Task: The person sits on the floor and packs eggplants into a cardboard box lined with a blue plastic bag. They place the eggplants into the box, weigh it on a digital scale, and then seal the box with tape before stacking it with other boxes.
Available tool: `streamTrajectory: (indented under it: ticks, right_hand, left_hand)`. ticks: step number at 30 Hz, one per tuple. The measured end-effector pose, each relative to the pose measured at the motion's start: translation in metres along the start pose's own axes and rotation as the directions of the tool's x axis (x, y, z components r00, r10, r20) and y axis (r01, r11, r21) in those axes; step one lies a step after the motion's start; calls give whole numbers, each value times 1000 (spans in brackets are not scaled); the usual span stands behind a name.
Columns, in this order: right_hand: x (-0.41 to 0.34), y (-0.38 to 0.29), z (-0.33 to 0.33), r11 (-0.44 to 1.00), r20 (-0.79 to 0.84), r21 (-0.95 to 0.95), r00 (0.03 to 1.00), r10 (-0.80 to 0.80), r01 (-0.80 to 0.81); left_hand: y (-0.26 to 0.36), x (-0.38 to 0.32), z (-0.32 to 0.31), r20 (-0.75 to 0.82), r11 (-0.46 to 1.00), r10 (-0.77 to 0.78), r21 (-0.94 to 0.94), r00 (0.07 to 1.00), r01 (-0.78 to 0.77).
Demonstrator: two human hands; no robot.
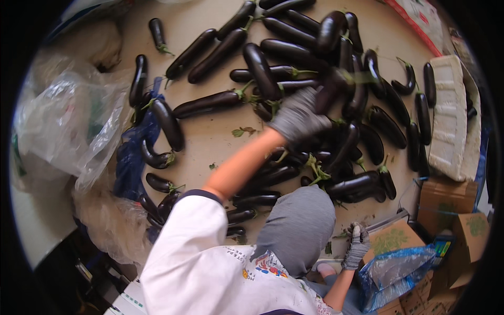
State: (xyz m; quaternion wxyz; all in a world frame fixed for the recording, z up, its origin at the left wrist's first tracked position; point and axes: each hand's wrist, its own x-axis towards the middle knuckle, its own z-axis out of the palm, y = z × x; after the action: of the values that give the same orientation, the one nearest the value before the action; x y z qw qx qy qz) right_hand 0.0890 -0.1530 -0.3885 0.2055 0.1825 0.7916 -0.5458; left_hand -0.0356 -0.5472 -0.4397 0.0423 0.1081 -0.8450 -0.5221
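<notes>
My left hand (pixel 301 114), in a grey knit glove, reaches over a pile of eggplants and is blurred. An eggplant (pixel 330 92), also blurred, lies in its grip with the stem end pointing away from me. Below and around the hand, glossy dark eggplants (pixel 291 53) overlap on a pale surface (pixel 208 145). My right hand (pixel 356 244), gloved too, hangs low beside my grey-clad knee (pixel 301 224). Its fingers are curled together near a cardboard box with green print (pixel 388 238), and nothing plainly shows in them.
Clear plastic sheeting (pixel 75 114) and a dark blue bag (pixel 132 165) lie at the left. A white foam box (pixel 447 118) stands at the right. Below it are an open cardboard box (pixel 468 244) and a blue plastic bag (pixel 393 271). A red-edged sack (pixel 423 23) lies top right.
</notes>
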Motion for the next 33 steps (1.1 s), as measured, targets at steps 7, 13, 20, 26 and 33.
streamTrajectory:
  ticks: [7, 13, 20, 26, 33]
  right_hand:
    - [-7, -5, -26, 983, -207, -152, 976, 72, -105]
    - [-13, 4, -25, 989, -21, -145, 1000, -18, 15]
    - [-17, 5, -26, 993, -158, -88, 986, 60, -74]
    - [-11, 12, -26, 991, -8, -135, 1000, 8, -9]
    - [5, 2, -22, 983, -32, -180, 999, 30, -36]
  left_hand:
    - [-41, -4, 26, -400, 994, 112, 30, 909, -109]
    - [-129, 58, -54, -478, 705, -616, 19, 626, 709]
    - [-149, -81, -86, -184, 952, -251, -225, 951, 208]
    - [-168, -149, -77, 238, 916, -396, 35, 887, 399]
    - [-219, -19, -180, -585, 548, -277, 555, 762, 626]
